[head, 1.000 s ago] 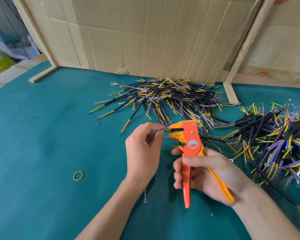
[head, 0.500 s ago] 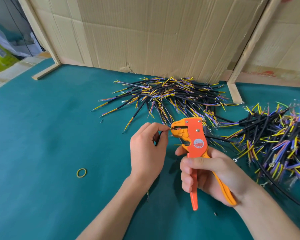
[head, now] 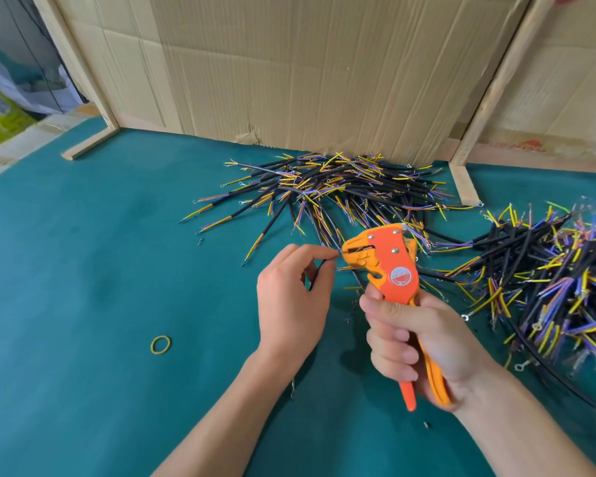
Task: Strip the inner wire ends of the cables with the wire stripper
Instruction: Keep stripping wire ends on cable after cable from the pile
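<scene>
Two hands mid-counter: left hand (head: 291,304) pinches a cable (head: 319,266) with its wire end in the stripper (head: 389,266) mouth, right hand (head: 417,342) wrapped tight round the handles.

Wire stripper (head: 389,266) right of the left hand (head: 291,304), cable pile (head: 341,191) behind, rubber band (head: 160,344) far left.

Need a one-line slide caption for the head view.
Left hand feeds a wire into the orange wire stripper gripped by right hand.
</scene>
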